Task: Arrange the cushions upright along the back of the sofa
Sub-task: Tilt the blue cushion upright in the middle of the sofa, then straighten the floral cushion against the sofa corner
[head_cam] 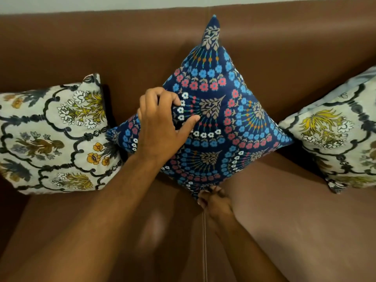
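Note:
A navy blue cushion (221, 119) with blue, red and white flowers stands on one corner like a diamond against the back of the brown sofa (142, 49). My left hand (162, 123) pinches the fabric on its left face, thumb and fingers closed on a fold. My right hand (215, 202) grips the cushion's bottom corner, right over the seam between the seat cushions. A cream floral cushion (53, 137) leans against the backrest on the left, touching the blue one's left corner. A second cream floral cushion (335, 135) leans on the right.
The brown leather seat (295, 220) stretches in front of the cushions, with a stitched seam (204, 241) running down its middle. A pale wall (101, 4) shows above the sofa back.

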